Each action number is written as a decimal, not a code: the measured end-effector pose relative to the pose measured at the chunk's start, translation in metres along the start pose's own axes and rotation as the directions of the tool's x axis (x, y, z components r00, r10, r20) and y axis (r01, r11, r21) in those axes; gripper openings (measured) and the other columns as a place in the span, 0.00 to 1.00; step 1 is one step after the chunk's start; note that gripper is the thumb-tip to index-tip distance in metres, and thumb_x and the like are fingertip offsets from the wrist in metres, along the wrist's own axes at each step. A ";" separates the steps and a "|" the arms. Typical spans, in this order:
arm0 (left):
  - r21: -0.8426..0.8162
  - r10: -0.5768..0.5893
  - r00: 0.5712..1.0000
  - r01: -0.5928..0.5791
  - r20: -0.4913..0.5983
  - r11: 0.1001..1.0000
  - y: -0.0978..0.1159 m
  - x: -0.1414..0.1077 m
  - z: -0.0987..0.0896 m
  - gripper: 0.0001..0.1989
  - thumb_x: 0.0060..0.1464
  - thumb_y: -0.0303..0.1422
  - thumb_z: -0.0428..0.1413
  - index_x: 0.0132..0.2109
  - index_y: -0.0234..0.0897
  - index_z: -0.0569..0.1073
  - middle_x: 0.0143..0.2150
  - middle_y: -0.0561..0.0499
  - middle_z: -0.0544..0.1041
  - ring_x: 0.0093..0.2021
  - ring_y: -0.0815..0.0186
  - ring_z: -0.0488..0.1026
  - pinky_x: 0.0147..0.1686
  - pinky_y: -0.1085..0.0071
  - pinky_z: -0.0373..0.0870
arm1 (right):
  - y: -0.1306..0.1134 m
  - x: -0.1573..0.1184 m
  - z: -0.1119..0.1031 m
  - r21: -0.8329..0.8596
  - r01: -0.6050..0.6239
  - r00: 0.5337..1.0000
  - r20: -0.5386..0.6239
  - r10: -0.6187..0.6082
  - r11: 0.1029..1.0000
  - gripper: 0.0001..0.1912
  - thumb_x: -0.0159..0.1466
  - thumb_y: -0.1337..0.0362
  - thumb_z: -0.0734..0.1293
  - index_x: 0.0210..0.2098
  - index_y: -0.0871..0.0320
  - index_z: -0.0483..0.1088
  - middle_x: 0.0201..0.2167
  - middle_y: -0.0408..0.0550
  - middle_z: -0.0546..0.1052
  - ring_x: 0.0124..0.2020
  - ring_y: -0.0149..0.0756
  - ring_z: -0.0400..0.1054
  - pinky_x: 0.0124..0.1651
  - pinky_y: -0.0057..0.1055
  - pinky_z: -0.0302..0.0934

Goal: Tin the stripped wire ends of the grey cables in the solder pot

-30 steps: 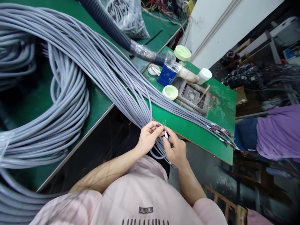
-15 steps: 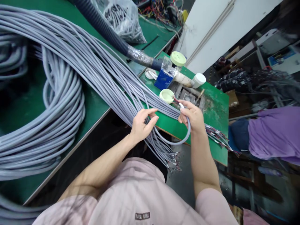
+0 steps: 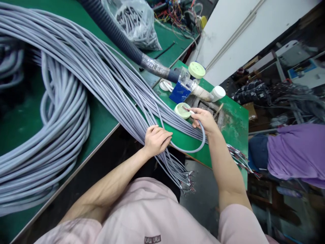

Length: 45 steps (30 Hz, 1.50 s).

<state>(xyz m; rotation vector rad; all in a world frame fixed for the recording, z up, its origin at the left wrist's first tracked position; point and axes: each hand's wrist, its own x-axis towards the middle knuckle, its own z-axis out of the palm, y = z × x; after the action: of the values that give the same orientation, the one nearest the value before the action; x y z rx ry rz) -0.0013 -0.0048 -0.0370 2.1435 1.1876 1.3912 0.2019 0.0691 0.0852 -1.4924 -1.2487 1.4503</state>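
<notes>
Pinched in my right hand is the end of one grey cable, which loops below the hand. Its thin stripped wires reach over the pale green round dish. My left hand lies over the grey cable bundle at the table edge, fingers curled round some of the cables. Below that hand, cable ends with thin wires hang off the edge. More wire ends lie on the green table to the right of my right forearm.
A dark ribbed hose runs to a blue box behind the dish. Nearby are a green lid and white jar. A bag of cables lies beyond. At right is a person in purple.
My left hand has come down onto the cables and its fingers have closed. My right hand has brought the wire ends left over the dish. The camera view has shifted slightly.
</notes>
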 end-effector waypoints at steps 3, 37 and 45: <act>0.003 0.004 1.000 -0.004 -0.009 1.000 -0.002 0.000 0.001 0.08 0.54 0.34 0.56 0.41 0.45 0.78 0.36 0.51 0.82 0.39 0.61 0.76 0.55 0.55 0.57 | 0.002 0.003 -0.001 -0.012 -0.015 1.000 0.011 0.015 1.000 0.20 0.47 0.64 0.71 0.40 0.64 0.72 0.06 0.29 0.60 0.08 0.21 0.48 0.15 0.24 0.53; 0.117 0.176 0.975 -0.161 -0.134 0.980 -0.002 0.001 0.000 0.13 0.53 0.33 0.58 0.47 0.46 0.75 0.44 0.51 0.81 0.46 0.59 0.75 0.54 0.57 0.56 | 0.010 -0.021 -0.084 0.033 0.083 0.916 -0.397 -0.063 0.996 0.16 0.44 0.66 0.70 0.34 0.60 0.72 0.06 0.30 0.60 0.07 0.22 0.48 0.14 0.25 0.53; 0.148 0.271 0.943 -0.245 -0.193 0.958 0.000 0.006 0.000 0.15 0.51 0.30 0.59 0.47 0.44 0.75 0.41 0.51 0.82 0.44 0.61 0.76 0.53 0.59 0.58 | 0.019 -0.004 -0.091 0.013 -0.010 0.918 -0.396 0.014 1.000 0.18 0.48 0.64 0.70 0.39 0.64 0.72 0.06 0.28 0.59 0.07 0.21 0.48 0.14 0.23 0.54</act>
<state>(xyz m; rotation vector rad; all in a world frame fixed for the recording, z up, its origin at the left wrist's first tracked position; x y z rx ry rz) -0.0007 -0.0003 -0.0337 2.3525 1.1211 1.7383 0.2947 0.0718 0.0799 -1.6856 -0.9811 1.0847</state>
